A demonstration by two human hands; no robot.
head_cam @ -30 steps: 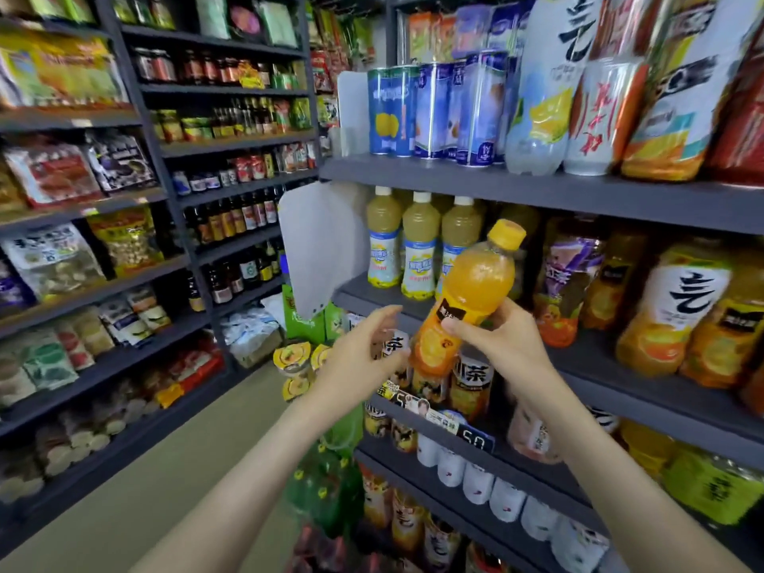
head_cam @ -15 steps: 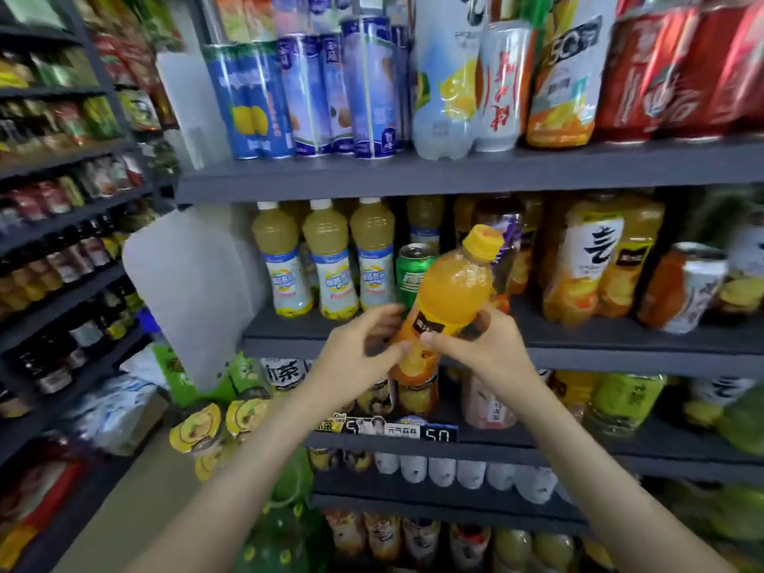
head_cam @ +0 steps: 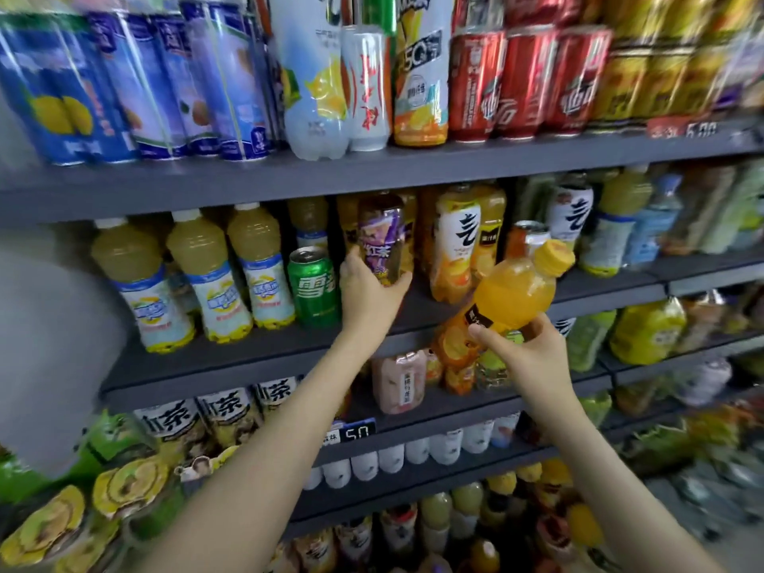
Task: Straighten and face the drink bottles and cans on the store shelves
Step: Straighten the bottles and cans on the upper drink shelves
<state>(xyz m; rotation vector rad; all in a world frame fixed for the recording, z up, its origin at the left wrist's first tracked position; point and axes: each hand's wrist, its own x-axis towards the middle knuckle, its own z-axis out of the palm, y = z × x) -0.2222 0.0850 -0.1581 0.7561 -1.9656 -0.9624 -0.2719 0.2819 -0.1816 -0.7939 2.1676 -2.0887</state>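
The left grip (head_cam: 372, 293) is curled round the lower part of a purple-labelled bottle (head_cam: 382, 237) on the middle shelf (head_cam: 248, 359). The thumb lies on the bottle's left side and the fingers wrap its base from the right. The bottle stands about upright; the grip hides whether its bottom rests on the shelf. Just left of this grip, close to the thumb, stands a green can (head_cam: 314, 287). Further left is a row of three pale yellow bottles (head_cam: 206, 279) with blue and white labels, facing forward. Just right of the grip stands an orange juice bottle with a white label (head_cam: 454, 250).

The right grip (head_cam: 527, 353) pinches the orange drink bottle (head_cam: 510, 293) by its lower half, thumb across the front near the dark label and fingers curled behind. The bottle is held in the air in front of the middle shelf's edge. It is tilted, with its yellow cap (head_cam: 554, 252) up and to the right of the grip and its base down and to the left. Behind the cap a silver-topped can (head_cam: 531, 235) stands on the shelf. The two grips are apart, with the white-labelled juice bottle between them.

Above both grips, the upper shelf (head_cam: 372, 173) carries blue cans (head_cam: 136, 84) over the left grip's side and red cans (head_cam: 525, 84) over the right one. Below the grips, a pink bottle (head_cam: 399, 382) stands on the next shelf down, and a price tag reading 50 (head_cam: 357, 433) sits on that shelf's edge.
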